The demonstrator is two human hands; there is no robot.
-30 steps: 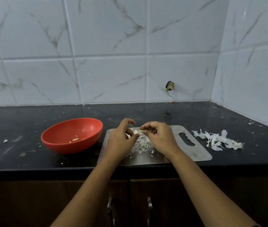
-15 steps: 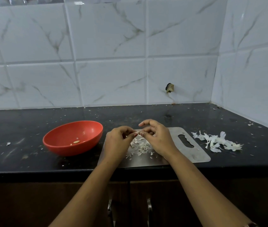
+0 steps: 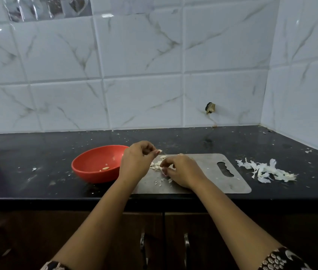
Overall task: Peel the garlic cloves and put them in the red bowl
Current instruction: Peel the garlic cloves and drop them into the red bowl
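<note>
Left hand (image 3: 136, 164) fingertips pinched on pale garlic piece (image 3: 159, 151), right hand (image 3: 182, 172) just beside, fingers curled over garlic cloves (image 3: 156, 166) on steel board (image 3: 208, 178), hold unclear, red bowl (image 3: 93, 177) left of hands, one peeled clove (image 3: 106, 168) inside.

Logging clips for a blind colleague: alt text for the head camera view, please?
The left hand pinches a small white garlic piece over a steel cutting board; the right hand curls over loose garlic on it. A red bowl with a peeled clove sits left of the board, a pile of skins right.
</note>
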